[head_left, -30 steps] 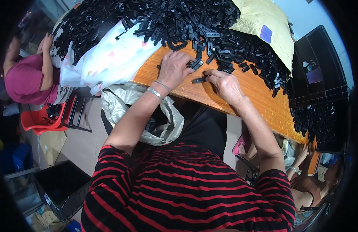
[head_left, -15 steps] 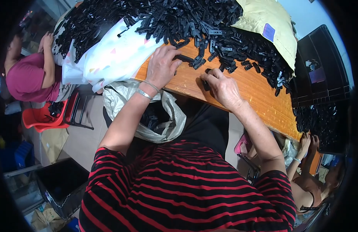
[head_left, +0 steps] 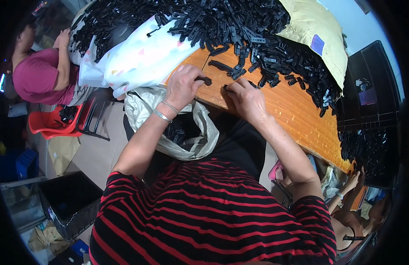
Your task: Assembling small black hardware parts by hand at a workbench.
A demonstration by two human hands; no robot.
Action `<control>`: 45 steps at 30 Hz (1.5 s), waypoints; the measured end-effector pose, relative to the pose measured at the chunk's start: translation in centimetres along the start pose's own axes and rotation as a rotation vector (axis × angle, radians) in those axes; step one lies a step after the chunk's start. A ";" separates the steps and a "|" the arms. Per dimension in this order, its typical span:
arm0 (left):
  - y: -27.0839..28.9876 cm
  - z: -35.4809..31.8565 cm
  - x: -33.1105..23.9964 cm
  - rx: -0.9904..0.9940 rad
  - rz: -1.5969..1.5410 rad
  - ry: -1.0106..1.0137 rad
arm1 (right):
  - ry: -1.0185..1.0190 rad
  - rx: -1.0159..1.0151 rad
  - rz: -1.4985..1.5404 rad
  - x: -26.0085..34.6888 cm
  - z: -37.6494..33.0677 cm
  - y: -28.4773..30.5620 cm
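My left hand point(head_left: 182, 88) is over the table's near edge, thumb and fingers closed on a small black plastic part point(head_left: 206, 81) that sticks out to the right. To its right, my right hand point(head_left: 248, 100) has its fingertips pinched on another small black part point(head_left: 228, 88), mostly hidden by the fingers. Just beyond both hands, a long black part point(head_left: 219, 66) lies loose on the wooden table point(head_left: 284, 104). Behind it spreads a large heap of similar narrow black plastic parts point(head_left: 231, 26). Their exact kind is unclear.
An open woven sack point(head_left: 209, 139) with black parts inside hangs below the table edge at my lap. White patterned plastic sheeting point(head_left: 138, 57) covers the left side. A yellowish paper sack point(head_left: 319, 26) lies back right. Other people sit left and lower right; a black crate point(head_left: 72, 205) stands lower left.
My left hand has drawn back from the long part, which now lies free on the table, and shows a small black part in its grip. The right hand stays pinched near the edge.
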State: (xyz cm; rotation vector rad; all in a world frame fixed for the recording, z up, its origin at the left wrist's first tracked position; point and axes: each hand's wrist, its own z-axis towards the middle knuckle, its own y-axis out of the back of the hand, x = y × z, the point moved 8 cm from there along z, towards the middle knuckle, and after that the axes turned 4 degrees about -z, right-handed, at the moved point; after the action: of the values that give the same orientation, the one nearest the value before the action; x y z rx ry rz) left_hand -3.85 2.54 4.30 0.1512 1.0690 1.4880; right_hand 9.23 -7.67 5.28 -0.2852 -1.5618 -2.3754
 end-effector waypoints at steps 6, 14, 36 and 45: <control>-1.7 -0.3 1.7 -0.054 -0.507 0.462 | 0.001 -0.092 0.081 0.2 0.9 0.2; -5.3 1.8 -2.7 -0.199 -1.280 0.732 | -0.253 -0.215 0.402 -1.4 1.1 1.5; -5.3 1.1 0.7 0.132 -0.616 0.598 | -0.716 0.184 0.792 -6.6 0.0 -3.2; -6.2 0.7 1.1 0.160 -0.502 0.669 | -0.761 0.284 0.801 -6.9 -0.1 -3.8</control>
State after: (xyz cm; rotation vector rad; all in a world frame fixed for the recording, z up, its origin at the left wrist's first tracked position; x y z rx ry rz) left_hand 0.80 2.83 -0.05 -0.5069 1.6159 1.0016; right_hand 14.46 -5.51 -0.22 -1.5409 -1.5785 -1.4446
